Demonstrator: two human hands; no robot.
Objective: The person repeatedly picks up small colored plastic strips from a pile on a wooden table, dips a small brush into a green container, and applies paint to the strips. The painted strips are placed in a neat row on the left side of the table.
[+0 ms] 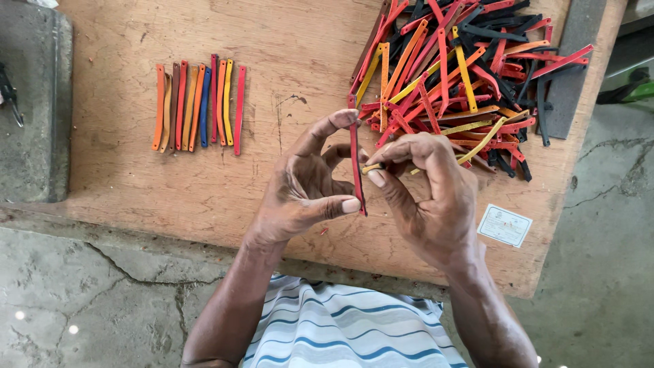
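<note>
Strip held upright (356, 163): red. Sorted row of strips (199, 107): orange, brown, red, blue, yellow. Heap of strips (463, 75): red, orange, yellow, black. Wooden surface (286, 54): tan-brown. Card (504, 225): white. Shirt (347, 330): white with blue-grey stripes.

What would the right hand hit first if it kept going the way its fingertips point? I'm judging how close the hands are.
Probably the red strip held upright by the left hand; the right hand points left at it.
</note>
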